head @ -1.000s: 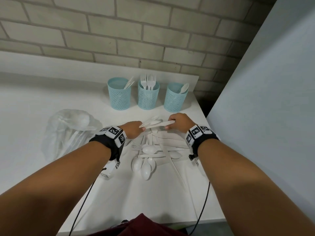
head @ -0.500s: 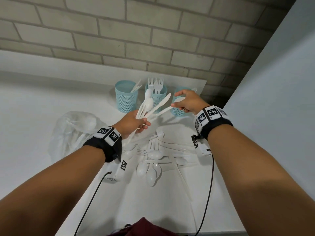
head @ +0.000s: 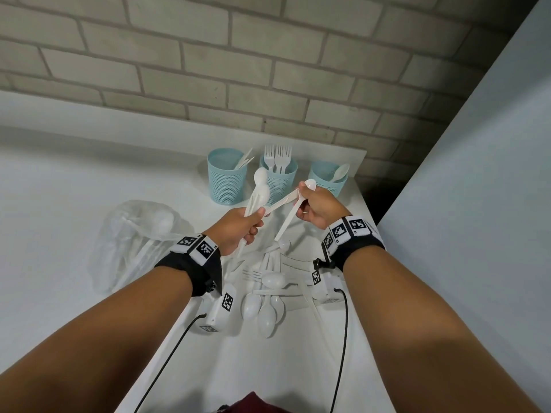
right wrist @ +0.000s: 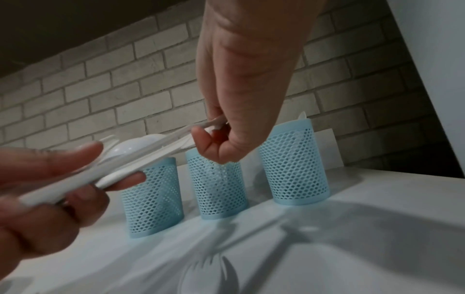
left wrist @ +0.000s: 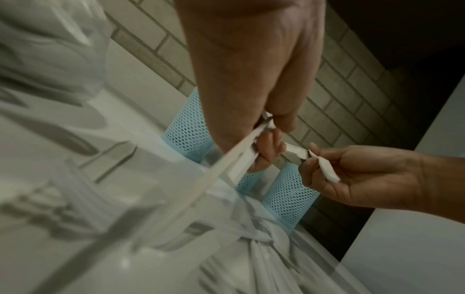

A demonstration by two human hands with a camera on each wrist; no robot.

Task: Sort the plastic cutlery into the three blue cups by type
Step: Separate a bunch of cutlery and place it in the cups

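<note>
L hand (head: 238, 228) grips a bunch of spoons (head: 258, 192) upright; R hand (head: 317, 207) pinches one spoon (head: 290, 214) w/ fingertips, just beside it. Three blue cups (head: 278, 180) stand just beyond both hands; loose cutlery pile (head: 268, 287) lies on counter (head: 74, 180) below them.

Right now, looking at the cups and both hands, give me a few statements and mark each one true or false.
1. The middle cup holds forks. True.
2. The left hand is empty. False: it grips a bundle of cutlery with spoon bowls on top.
3. The right hand pinches a white spoon. True.
4. All three cups are empty. False: each has cutlery in it.
5. A pile of cutlery lies on the table below the hands. True.
6. The plastic bag sits right of the cups. False: it lies to the left.
</note>
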